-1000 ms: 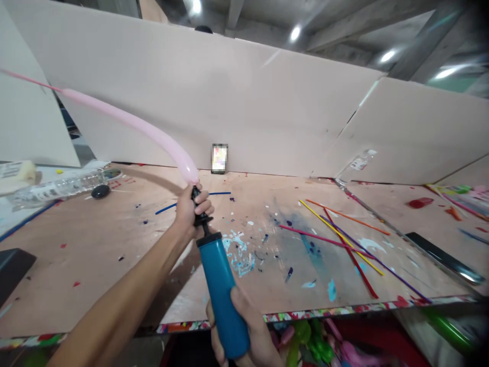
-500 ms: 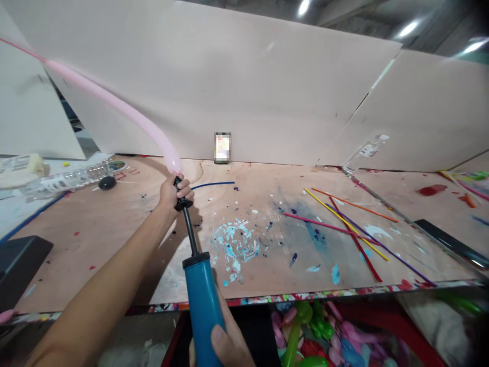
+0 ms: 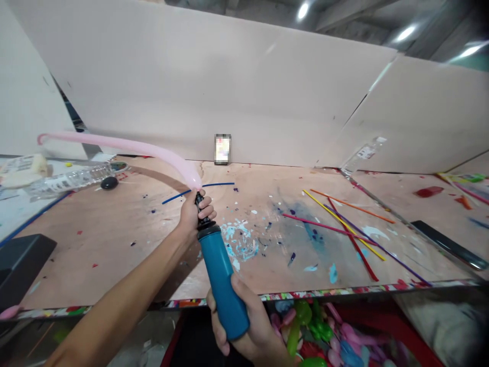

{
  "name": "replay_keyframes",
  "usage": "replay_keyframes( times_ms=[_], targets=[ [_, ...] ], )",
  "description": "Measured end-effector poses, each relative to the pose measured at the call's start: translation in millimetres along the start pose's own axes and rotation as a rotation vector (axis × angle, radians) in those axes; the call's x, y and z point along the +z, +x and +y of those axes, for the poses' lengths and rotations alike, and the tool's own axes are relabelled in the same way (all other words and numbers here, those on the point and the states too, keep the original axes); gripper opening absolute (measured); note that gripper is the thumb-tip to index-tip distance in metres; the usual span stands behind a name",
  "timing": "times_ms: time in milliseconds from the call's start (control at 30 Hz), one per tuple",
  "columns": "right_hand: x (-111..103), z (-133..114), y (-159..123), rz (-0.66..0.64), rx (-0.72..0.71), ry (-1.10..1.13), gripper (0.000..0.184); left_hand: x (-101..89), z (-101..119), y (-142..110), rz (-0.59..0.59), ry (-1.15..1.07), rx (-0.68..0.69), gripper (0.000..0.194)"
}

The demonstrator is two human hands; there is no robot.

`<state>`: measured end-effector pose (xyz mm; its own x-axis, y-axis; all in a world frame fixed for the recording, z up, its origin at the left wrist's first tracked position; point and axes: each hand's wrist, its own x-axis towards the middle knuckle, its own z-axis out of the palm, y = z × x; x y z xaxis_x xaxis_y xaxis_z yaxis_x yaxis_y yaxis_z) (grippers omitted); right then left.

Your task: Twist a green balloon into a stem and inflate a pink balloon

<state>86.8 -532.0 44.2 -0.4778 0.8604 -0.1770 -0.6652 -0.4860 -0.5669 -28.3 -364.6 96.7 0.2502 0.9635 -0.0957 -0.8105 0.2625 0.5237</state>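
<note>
My right hand [image 3: 244, 326] is wrapped round the blue barrel of a hand pump [image 3: 223, 278], held tilted over the table's front edge. My left hand [image 3: 194, 214] is closed on the pump's black nozzle end, where the neck of a long pink balloon [image 3: 126, 148] sits. The balloon curves up and away to the left, almost level, ending in a thin uninflated tip near the left wall. The pump's rod is pushed in, with the black collar against the barrel.
Several thin uninflated balloons [image 3: 344, 224] lie on the paint-stained wooden table [image 3: 114, 244], and a blue one [image 3: 198, 187] lies behind my left hand. A phone [image 3: 222, 149] leans on the back board. Clear plastic bottles [image 3: 64, 179] lie at left. A bin of coloured balloons [image 3: 317, 331] sits below the edge.
The pump's rod, drawn out half a second ago, is pushed back in. The pink balloon has grown longer and swung down from a steep upward slant to nearly level.
</note>
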Motion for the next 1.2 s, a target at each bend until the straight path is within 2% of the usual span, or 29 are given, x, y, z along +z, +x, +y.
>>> replay_keyframes(
  times_ms=[133, 233, 300, 367, 433, 467, 567, 667, 767, 833, 867, 933, 967, 1000, 1033, 1100, 1200],
  targets=[
    [-2, -11, 1, -0.003, -0.045, -0.197, 0.069, 10.8, 9, 3, -0.011, 0.08, 0.021, 0.019],
    [0, -19, -11, -0.004, -0.011, -0.355, 0.083, 19.0, 37, 17, 0.067, 0.141, 0.122, 0.02],
    [-2, -23, -27, 0.005, 0.048, -0.455, 0.088, 19.0, 62, 29, 0.154, 0.221, 0.256, 0.025],
    [-8, -30, -46, 0.087, 0.08, -0.577, 0.088, 12.7, 85, 38, 0.18, 0.273, 0.299, 0.028],
    [-19, -46, -58, 0.245, 0.034, -0.735, 0.085, 1.1, 98, 41, 0.188, 0.349, 0.304, 0.028],
    [-26, -58, -60, 0.346, -0.022, -0.852, 0.081, -5.9, 98, 40, 0.189, 0.395, 0.299, 0.028],
    [-46, -101, -47, 0.612, -0.321, -1.434, 0.073, -25.7, 84, 30, 0.167, 0.579, 0.281, 0.032],
    [-65, -134, -25, 0.692, -0.284, -1.884, 0.066, -36.1, 62, 15, 0.121, 0.79, 0.288, 0.037],
    [-73, -143, -11, 0.689, -0.249, -2.086, 0.058, -34.3, 45, 0, 0.042, 1.179, 0.433, 0.039],
    [-69, -139, -3, 0.673, -0.364, -2.001, 0.062, -28.2, 35, -8, -0.073, 1.472, 0.521, 0.037],
    [-63, -135, 3, 0.617, -0.426, -1.863, 0.068, -24.3, 29, -12, -0.144, 1.583, 0.534, 0.035],
    [-46, -131, 20, 0.389, -0.475, -1.402, 0.081, -16.2, 17, -19, -0.313, 1.761, 0.537, 0.033],
    [-35, -130, 32, 0.228, -0.439, -1.1, 0.08, -12.7, 11, -21, -0.397, 1.831, 0.539, 0.033],
    [-25, -132, 45, 0.103, -0.396, -0.795, 0.072, -10.1, 6, -24, -0.472, 1.888, 0.545, 0.032],
    [-16, -136, 58, 0.04, -0.359, -0.536, 0.063, -8.6, 2, -25, -0.532, 1.933, 0.551, 0.032],
    [-3, -149, 83, 0.099, -0.425, -0.146, 0.039, -10.4, 2, -26, -0.578, 2.004, 0.555, 0.032],
    [0, -171, 109, 0.262, -0.57, 0.113, 0.017, -23.3, 14, -22, -0.511, 2.068, 0.513, 0.035]
  ],
)
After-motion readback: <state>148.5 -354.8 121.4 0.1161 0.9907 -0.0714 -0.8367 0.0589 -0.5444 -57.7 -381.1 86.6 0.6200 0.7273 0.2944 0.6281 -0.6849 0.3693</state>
